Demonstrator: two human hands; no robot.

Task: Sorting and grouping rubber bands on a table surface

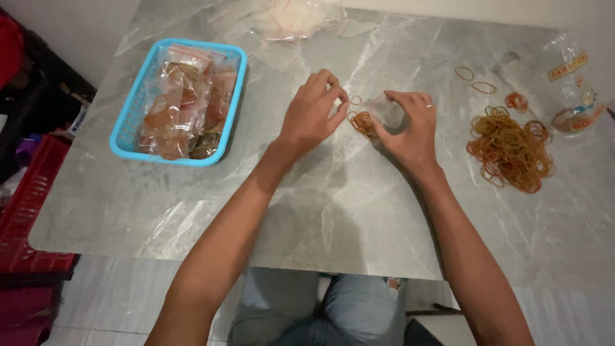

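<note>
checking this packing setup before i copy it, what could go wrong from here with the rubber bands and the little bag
1. The small bunch of rubber bands lies between the left hand and right hand; some may slip out beside the small clear bag.
2. The big pile of rubber bands sits tangled, so a pull may drag extras.
3. Loose single bands lie apart and may be missed.

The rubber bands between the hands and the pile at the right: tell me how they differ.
The small bunch of rubber bands is a small clump; the big pile is far larger and spreads wide. The bunch lies between the left hand and right hand, at the fingertips; the pile lies untouched. Both are orange-brown bands on the grey marble table.
</note>
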